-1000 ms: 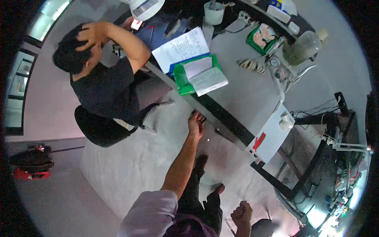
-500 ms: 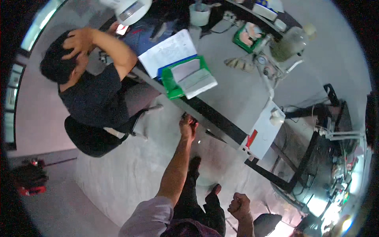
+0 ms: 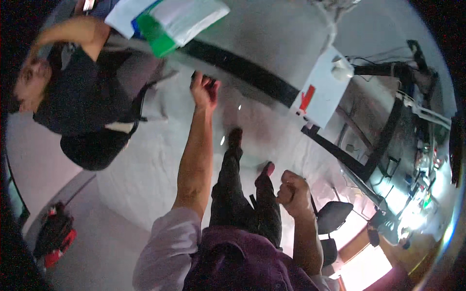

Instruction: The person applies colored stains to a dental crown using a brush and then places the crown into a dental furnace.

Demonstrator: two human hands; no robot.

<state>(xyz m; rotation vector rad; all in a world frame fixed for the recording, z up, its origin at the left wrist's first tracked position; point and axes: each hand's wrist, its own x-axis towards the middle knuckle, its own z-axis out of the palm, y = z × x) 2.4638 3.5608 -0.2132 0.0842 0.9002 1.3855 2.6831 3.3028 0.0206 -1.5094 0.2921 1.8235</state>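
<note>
My left hand (image 3: 205, 93) reaches forward beside the table's dark front edge, below a green folder (image 3: 156, 35) with papers on it. Its fingers are curled round a small dark thing (image 3: 196, 75), too blurred to name. Lower and to the right, my right hand (image 3: 293, 193) is held in a fist over the floor, near my leg. Nothing sticks out of that fist, and it touches no object.
A seated person (image 3: 82, 92) in a dark shirt is at the left on a black chair (image 3: 94, 148). The table (image 3: 262, 43) runs diagonally ahead. A white board with a red piece (image 3: 307, 97) lies at its right end. A black-and-red bag-like thing (image 3: 56, 237) sits lower left.
The view has tilted down, so the table and folder sit higher and more of my body shows. The seated person has turned their head toward me and lowered the raised hand.
</note>
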